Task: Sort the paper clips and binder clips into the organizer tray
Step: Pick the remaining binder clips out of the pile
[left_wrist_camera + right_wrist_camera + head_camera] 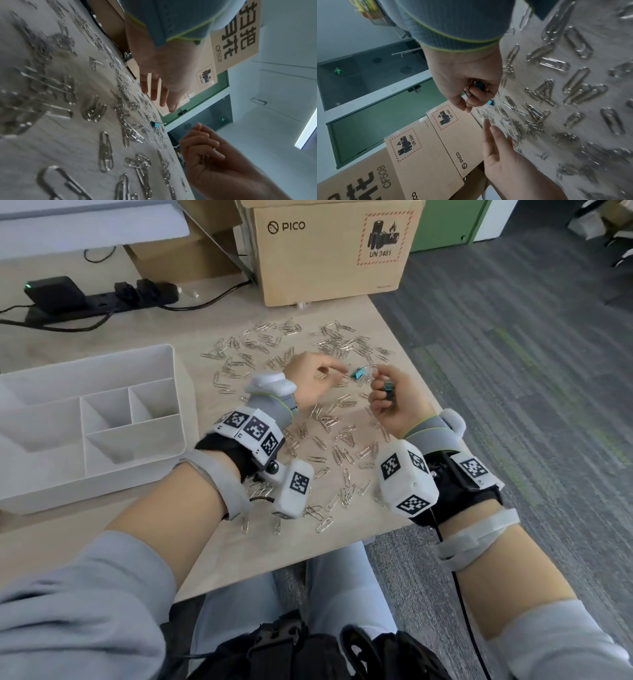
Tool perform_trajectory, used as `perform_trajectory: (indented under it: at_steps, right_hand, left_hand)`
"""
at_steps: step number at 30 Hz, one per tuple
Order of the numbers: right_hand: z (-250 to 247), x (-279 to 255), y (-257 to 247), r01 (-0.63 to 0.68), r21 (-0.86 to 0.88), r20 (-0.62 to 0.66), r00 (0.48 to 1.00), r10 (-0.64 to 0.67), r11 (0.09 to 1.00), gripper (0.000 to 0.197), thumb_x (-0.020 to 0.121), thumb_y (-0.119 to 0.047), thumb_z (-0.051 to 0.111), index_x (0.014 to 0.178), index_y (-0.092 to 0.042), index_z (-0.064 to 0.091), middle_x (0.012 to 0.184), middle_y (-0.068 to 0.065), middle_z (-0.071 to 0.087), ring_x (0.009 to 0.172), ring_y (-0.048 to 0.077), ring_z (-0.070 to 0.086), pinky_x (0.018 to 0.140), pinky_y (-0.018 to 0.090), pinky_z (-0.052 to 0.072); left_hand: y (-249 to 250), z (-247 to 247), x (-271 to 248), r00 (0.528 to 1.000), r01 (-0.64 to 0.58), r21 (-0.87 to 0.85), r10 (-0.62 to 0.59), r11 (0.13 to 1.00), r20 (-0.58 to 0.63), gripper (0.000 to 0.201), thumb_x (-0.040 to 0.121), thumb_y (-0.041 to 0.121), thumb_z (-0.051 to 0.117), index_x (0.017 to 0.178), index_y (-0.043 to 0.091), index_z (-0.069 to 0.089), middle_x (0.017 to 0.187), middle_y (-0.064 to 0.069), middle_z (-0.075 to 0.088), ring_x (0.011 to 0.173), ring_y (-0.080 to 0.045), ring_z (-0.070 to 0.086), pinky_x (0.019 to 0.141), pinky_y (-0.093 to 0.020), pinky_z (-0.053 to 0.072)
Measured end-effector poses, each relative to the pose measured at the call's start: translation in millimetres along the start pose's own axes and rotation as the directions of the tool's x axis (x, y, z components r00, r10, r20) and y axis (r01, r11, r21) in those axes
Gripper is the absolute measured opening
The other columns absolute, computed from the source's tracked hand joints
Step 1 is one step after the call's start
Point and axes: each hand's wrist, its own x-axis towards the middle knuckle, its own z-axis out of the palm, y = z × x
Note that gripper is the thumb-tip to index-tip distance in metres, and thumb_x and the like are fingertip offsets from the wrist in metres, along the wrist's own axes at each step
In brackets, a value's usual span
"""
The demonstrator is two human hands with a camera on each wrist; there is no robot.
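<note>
Silver paper clips (335,453) lie scattered over the light wood table (219,549), and they fill the left wrist view (104,151) and the right wrist view (576,40). A small teal binder clip (358,374) lies among them between my hands. My left hand (334,371) reaches toward it with straight fingers (159,97) and holds nothing. My right hand (378,386) is curled around another teal binder clip (478,85) with wire handles; its fingertips are close to the loose clip (491,102). The white organizer tray (178,392) stands at the left, its compartments bare.
A cardboard PICO box (329,251) stands at the back of the table. A black power strip with plugs and an adapter (102,299) lies at the back left. The table's right edge (421,392) runs just past my right hand, with grey carpet beyond.
</note>
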Motion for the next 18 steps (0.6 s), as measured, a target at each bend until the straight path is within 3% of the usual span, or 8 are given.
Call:
perform_trajectory:
  at_steps: [2, 4, 6, 9, 11, 13, 15, 18]
  right_hand:
    - [-5.4, 4.9, -7.1, 0.013, 0.011, -0.022, 1.0, -0.013, 1.0, 0.03, 0.095, -0.021, 0.045, 0.065, -0.016, 0.044, 0.04, -0.009, 0.041, 0.03, 0.001, 0.033, 0.027, 0.01, 0.022]
    - [-8.6, 7.4, -10.2, 0.033, 0.025, -0.037, 0.999, -0.032, 0.999, 0.031, 0.096, -0.021, 0.045, 0.065, -0.016, 0.044, 0.04, -0.008, 0.042, 0.03, 0.002, 0.034, 0.028, 0.01, 0.022]
    - [-13.7, 12.7, -15.2, 0.046, 0.055, -0.048, 0.998, -0.044, 0.997, 0.031, 0.096, -0.021, 0.046, 0.065, -0.015, 0.044, 0.041, -0.008, 0.043, 0.031, 0.002, 0.036, 0.029, 0.009, 0.023]
    - [-20.2, 14.8, -17.1, 0.057, 0.088, -0.049, 0.997, -0.053, 0.994, 0.031, 0.096, -0.02, 0.046, 0.066, -0.014, 0.044, 0.042, -0.007, 0.044, 0.032, 0.002, 0.037, 0.03, 0.009, 0.025]
    - [-24.8, 15.2, -18.0, 0.059, 0.099, -0.052, 0.997, -0.054, 0.993, 0.031, 0.096, -0.02, 0.045, 0.066, -0.014, 0.045, 0.045, -0.006, 0.044, 0.033, 0.002, 0.038, 0.031, 0.008, 0.026]
    - [-28.4, 14.7, -18.4, 0.065, 0.11, -0.054, 0.997, -0.059, 0.992, 0.031, 0.096, -0.019, 0.045, 0.066, -0.013, 0.047, 0.046, -0.006, 0.044, 0.034, 0.002, 0.039, 0.032, 0.008, 0.027]
    - [-28.8, 13.9, -18.5, 0.071, 0.118, -0.053, 0.996, -0.065, 0.99, 0.03, 0.096, -0.018, 0.046, 0.067, -0.012, 0.048, 0.047, -0.005, 0.045, 0.034, 0.002, 0.04, 0.033, 0.009, 0.029]
    - [-28.1, 11.4, -17.9, 0.088, 0.158, -0.074, 0.994, -0.077, 0.983, 0.026, 0.095, -0.016, 0.048, 0.07, -0.009, 0.051, 0.058, -0.002, 0.047, 0.039, 0.005, 0.046, 0.036, 0.01, 0.038]
  left_hand:
    - [0.3, 8.3, 10.9, 0.997, 0.004, 0.046, -0.008, 0.999, 0.079, 0.028, 0.084, 0.026, 0.059, 0.109, 0.017, 0.067, 0.126, -0.005, 0.061, 0.118, -0.021, 0.054, 0.099, -0.026, 0.039]
    - [1.1, 16.2, 17.2, 0.994, -0.009, 0.082, -0.001, 0.997, 0.112, 0.038, 0.077, 0.033, 0.052, 0.11, 0.023, 0.067, 0.133, -0.003, 0.055, 0.127, -0.023, 0.046, 0.105, -0.037, 0.037]
    - [3.4, 27.2, 28.6, 0.983, -0.014, 0.183, -0.02, 0.983, 0.184, 0.036, 0.081, 0.034, 0.053, 0.116, 0.029, 0.063, 0.142, 0.002, 0.045, 0.137, -0.024, 0.03, 0.109, -0.043, 0.033]
    - [5.8, 39.5, 38.0, 0.97, -0.007, 0.346, -0.077, 0.938, 0.229, 0.034, 0.087, 0.035, 0.054, 0.121, 0.034, 0.057, 0.148, 0.01, 0.037, 0.144, -0.02, 0.013, 0.111, -0.042, 0.026]
    - [7.6, 45.0, 39.7, 0.973, 0.009, 0.327, -0.083, 0.945, 0.215, 0.027, 0.084, 0.033, 0.052, 0.109, 0.029, 0.062, 0.134, 0.009, 0.051, 0.142, -0.02, 0.023, 0.11, -0.043, 0.028]
    - [6.8, 47.2, 37.4, 0.982, 0.022, 0.291, -0.076, 0.956, 0.174, 0.022, 0.081, 0.03, 0.05, 0.098, 0.02, 0.061, 0.108, 0.001, 0.059, 0.125, -0.028, 0.046, 0.099, -0.042, 0.039]
    - [6.3, 45.2, 34.3, 0.99, 0.05, 0.211, -0.075, 0.976, 0.116, 0.028, 0.079, 0.026, 0.05, 0.103, 0.014, 0.061, 0.107, -0.01, 0.063, 0.103, -0.032, 0.058, 0.09, -0.043, 0.047]
    - [6.4, 40.7, 30.9, 0.995, 0.087, 0.097, -0.091, 0.991, 0.039, 0.035, 0.079, 0.025, 0.048, 0.11, 0.015, 0.064, 0.108, -0.01, 0.065, 0.096, -0.029, 0.061, 0.092, -0.041, 0.049]
